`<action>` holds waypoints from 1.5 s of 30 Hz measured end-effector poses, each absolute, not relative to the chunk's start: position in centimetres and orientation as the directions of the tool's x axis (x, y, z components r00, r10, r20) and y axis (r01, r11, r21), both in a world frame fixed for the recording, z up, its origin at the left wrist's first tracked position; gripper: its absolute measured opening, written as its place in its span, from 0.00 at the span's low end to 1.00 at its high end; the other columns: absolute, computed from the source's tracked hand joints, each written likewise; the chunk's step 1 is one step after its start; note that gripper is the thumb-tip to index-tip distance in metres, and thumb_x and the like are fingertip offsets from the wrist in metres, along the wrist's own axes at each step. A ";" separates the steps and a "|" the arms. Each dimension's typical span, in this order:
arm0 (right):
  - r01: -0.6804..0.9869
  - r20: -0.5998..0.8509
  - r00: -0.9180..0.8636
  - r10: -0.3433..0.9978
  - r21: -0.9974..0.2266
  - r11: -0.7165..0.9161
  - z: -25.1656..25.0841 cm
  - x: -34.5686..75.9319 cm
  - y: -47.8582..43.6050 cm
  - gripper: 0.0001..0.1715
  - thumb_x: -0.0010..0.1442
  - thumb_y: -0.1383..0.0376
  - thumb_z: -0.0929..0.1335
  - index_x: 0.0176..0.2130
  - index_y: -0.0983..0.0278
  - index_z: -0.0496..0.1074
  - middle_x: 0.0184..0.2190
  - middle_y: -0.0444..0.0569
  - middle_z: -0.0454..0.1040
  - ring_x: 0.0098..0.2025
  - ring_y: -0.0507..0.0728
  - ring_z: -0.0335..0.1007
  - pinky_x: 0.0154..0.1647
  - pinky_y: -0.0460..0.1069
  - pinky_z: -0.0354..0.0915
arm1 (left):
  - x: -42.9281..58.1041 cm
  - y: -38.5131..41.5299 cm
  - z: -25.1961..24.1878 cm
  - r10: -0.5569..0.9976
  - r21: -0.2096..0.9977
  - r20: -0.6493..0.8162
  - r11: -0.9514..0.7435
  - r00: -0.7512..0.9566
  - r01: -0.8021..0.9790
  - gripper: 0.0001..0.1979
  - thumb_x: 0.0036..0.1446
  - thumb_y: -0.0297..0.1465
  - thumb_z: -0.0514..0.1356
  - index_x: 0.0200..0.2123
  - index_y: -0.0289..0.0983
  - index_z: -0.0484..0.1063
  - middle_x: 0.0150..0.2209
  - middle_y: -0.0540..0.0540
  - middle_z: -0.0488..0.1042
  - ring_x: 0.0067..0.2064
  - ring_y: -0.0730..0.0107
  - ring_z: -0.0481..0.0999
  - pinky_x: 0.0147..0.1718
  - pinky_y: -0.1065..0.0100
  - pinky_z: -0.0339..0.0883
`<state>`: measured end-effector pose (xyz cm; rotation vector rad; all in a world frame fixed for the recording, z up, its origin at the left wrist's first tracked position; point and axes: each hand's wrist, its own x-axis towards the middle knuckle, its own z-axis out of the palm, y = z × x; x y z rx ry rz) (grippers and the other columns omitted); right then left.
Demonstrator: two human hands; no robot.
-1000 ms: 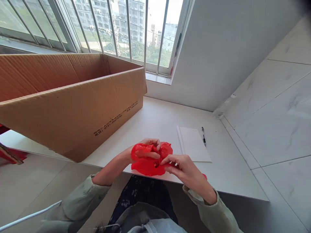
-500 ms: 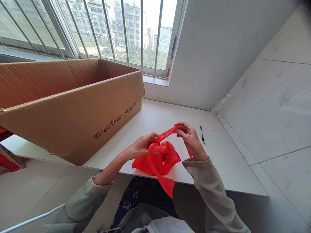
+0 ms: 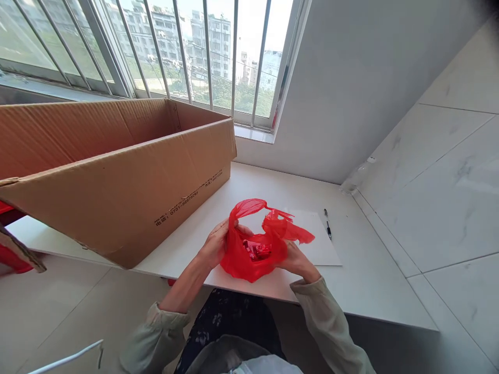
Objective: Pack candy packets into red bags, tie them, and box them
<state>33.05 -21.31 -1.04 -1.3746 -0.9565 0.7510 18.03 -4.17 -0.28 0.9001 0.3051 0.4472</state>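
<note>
A thin red plastic bag [image 3: 249,262] is held open between both my hands above the near edge of the white table [image 3: 374,291]. My left hand [image 3: 214,245] grips its left side, fingers curled round the plastic. My right hand [image 3: 296,259] grips the right side, mostly hidden behind the bag. Inside the bag lie small shiny red wrapped items [image 3: 258,250]. The bag's two handles stand loose above the opening.
A large open cardboard box [image 3: 117,176] fills the table's left part. A white sheet of paper [image 3: 317,244] and a black pen [image 3: 327,223] lie right of the bag. A barred window is behind. Marble wall on the right. Red objects at the far left edge.
The bag was bunched shut in my hands, then my right hand pulled a handle up and away. Now both hands hold the bag's sides and it is spread open, showing its contents.
</note>
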 end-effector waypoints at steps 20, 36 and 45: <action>-0.627 -0.280 0.702 0.655 -0.679 0.382 -4.2 28.7 -17.0 0.20 0.49 0.51 0.74 0.38 0.59 0.74 0.35 0.45 0.78 0.41 0.57 0.75 0.42 0.51 0.73 | 16.3 -2.5 -1.0 0.653 0.321 -0.234 0.751 0.720 -0.577 0.19 0.69 0.27 0.42 0.38 0.36 0.73 0.28 0.49 0.78 0.36 0.70 0.80 0.48 0.63 0.72; -0.660 -0.196 0.420 0.886 -0.736 0.150 -3.3 28.6 -17.6 0.22 0.45 0.60 0.78 0.41 0.59 0.76 0.39 0.44 0.77 0.42 0.56 0.73 0.48 0.51 0.69 | 16.1 -0.7 -4.2 0.366 0.799 -0.107 0.585 0.925 -0.140 0.13 0.41 0.26 0.73 0.30 0.35 0.74 0.30 0.42 0.77 0.42 0.49 0.77 0.37 0.63 0.72; -0.591 -0.269 0.684 0.678 -0.749 0.299 -4.5 29.5 -15.9 0.22 0.38 0.53 0.77 0.24 0.61 0.66 0.25 0.42 0.71 0.33 0.54 0.71 0.44 0.52 0.70 | 19.0 -5.0 -2.1 0.553 0.818 -0.022 0.489 0.833 -0.303 0.20 0.57 0.43 0.61 0.24 0.39 0.55 0.17 0.59 0.51 0.19 0.78 0.58 0.36 0.68 0.70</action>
